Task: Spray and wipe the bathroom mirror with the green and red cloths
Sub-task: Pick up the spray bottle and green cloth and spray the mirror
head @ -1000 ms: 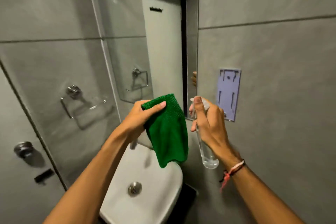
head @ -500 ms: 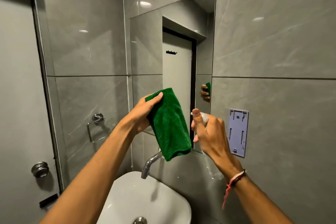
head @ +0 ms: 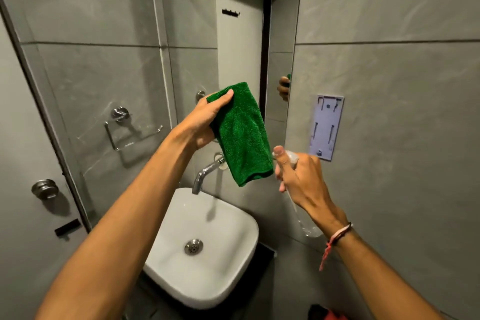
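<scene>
The mirror (head: 239, 41) hangs on the grey tiled wall above the basin and reflects a white door. My left hand (head: 205, 119) pinches the top of a folded green cloth (head: 241, 135), which hangs down in front of the mirror's lower part. To its right and lower, my right hand (head: 298, 176) is wrapped round a clear spray bottle (head: 306, 223), thumb on top of the nozzle, which points at the cloth. A bit of red fabric (head: 335, 315) shows at the bottom edge; I cannot tell if it is the red cloth.
A white basin (head: 233, 218) with a chrome tap (head: 205, 174) sits below the cloth. A chrome towel ring (head: 122, 125) is on the left wall beside a door with a round knob (head: 44, 188). A pale plastic bracket (head: 326, 127) is fixed to the right wall.
The view has tilted down, so the basin and drain show again. My right hand with the bottle has dropped lower relative to the cloth. Both hands keep their grips.
</scene>
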{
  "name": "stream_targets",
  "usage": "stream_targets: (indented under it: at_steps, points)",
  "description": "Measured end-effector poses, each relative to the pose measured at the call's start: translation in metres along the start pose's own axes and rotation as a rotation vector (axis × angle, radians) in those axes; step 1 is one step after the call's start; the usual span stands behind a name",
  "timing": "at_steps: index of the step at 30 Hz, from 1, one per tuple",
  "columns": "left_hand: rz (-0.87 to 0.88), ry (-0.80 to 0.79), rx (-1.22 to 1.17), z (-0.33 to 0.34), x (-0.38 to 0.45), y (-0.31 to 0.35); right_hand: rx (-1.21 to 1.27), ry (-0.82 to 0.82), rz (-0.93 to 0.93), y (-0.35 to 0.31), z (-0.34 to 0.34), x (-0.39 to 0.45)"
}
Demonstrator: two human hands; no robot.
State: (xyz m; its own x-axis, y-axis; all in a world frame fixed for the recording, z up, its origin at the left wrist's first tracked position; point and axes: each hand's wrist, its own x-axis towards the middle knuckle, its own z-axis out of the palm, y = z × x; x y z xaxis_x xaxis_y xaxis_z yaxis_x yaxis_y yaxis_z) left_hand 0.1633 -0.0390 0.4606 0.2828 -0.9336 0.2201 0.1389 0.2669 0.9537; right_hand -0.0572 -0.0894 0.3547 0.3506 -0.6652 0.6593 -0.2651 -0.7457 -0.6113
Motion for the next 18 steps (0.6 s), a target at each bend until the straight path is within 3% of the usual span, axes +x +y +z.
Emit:
stream_targets:
  at_steps: [4, 10, 18]
  points:
    - [-0.034, -0.027, -0.044, 0.014, -0.005, -0.033, 0.100, 0.041, 0.165, 0.032, -0.003, -0.032]
    - [-0.145, -0.101, -0.041, 0.034, -0.020, -0.105, 0.225, -0.057, 0.531, 0.114, 0.001, -0.118]
    - [-0.338, -0.075, -0.087, 0.052, -0.042, -0.179, 0.010, -0.215, 0.824, 0.217, 0.022, -0.213]
